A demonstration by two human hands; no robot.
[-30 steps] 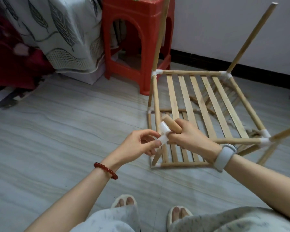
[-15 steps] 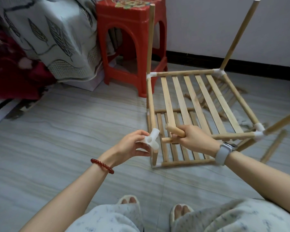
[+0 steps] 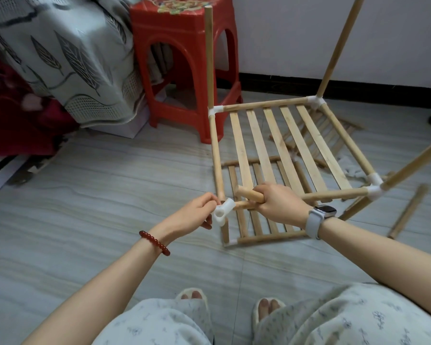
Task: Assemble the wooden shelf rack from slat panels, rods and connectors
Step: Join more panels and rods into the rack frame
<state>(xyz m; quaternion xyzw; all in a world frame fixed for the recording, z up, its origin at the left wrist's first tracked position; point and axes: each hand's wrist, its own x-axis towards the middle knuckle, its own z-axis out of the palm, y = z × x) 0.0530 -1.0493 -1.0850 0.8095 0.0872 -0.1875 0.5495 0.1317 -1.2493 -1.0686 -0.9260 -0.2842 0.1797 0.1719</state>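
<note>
1. The left hand (image 3: pixel 197 212) pinches a white connector (image 3: pixel 223 212) between thumb and curled fingers, at the near-left corner of the raised panel (image 3: pixel 284 150).
2. The connector sits on the end of the panel's front rail (image 3: pixel 334 194); the left rail's end is just beside it, and whether it is seated cannot be told. A short post runs from under the connector down toward the lower panel (image 3: pixel 259 220).
3. The right hand (image 3: pixel 279 205) is wrapped around a short rod (image 3: pixel 250 194), whose free end sticks out to the left, and lies against the front rail.
4. The raised panel carries white connectors at its other three corners, each with a rod rising from it: one at far left (image 3: pixel 208 58), one at far right (image 3: pixel 339 46), one at near right (image 3: pixel 413 165).
5. The lower panel lies on the tiled floor (image 3: pixel 110 195) beneath it; another slat panel (image 3: pixel 329 135) lies behind.
6. A loose rod (image 3: pixel 407 211) lies on the floor to the right.
7. A red stool (image 3: pixel 182 70) stands beside the far-left rod.
</note>
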